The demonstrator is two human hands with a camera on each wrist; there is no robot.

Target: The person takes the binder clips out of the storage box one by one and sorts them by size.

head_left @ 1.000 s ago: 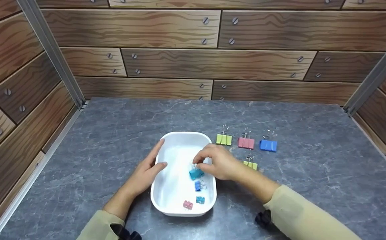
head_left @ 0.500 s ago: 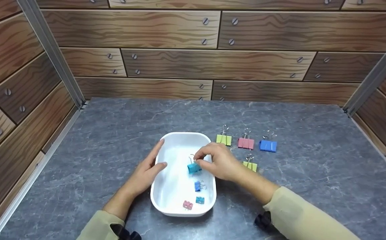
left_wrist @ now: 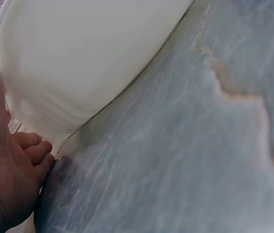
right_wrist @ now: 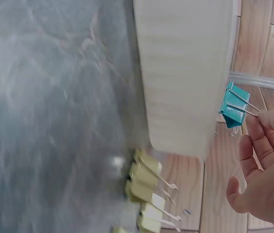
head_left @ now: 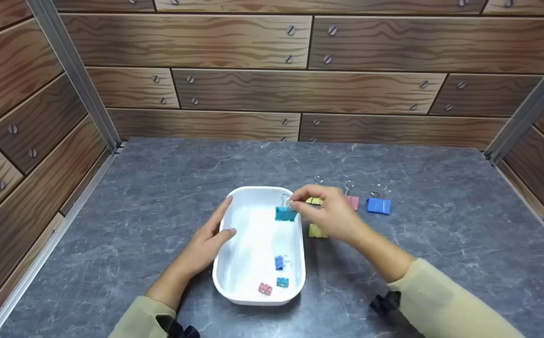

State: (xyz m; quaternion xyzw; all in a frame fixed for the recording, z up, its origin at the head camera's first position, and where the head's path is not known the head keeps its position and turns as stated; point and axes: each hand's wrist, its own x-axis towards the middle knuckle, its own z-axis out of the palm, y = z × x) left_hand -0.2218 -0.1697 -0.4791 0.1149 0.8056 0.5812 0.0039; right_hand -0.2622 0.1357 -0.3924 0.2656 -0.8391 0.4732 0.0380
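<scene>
My right hand (head_left: 330, 211) pinches a teal binder clip (head_left: 286, 213) by its wire handles, between thumb and fingertips. The clip hangs body-down over the right rim of a white plastic box (head_left: 253, 300); in the right wrist view the teal binder clip (right_wrist: 235, 104) shows beside the box's outer wall (right_wrist: 183, 73). My left hand (head_left: 206, 244) rests against the box's left side, index finger straight along the wall and thumb at the rim. Inside the box lie a small blue binder clip (head_left: 279, 263), a small teal one (head_left: 282, 282) and a small pink one (head_left: 265, 288).
Right of the box, larger binder clips stand on the grey marbled table (head_left: 182, 164): a blue clip (head_left: 378, 206), a pink clip (head_left: 354, 203) and a yellow-green clip (head_left: 318, 231) among them. My right hand partly covers that group. Wood-patterned walls (head_left: 234, 89) enclose the table.
My right hand has lifted the teal binder clip from low in the box and carried it back and right, toward the right rim. My left hand has stayed in place.
</scene>
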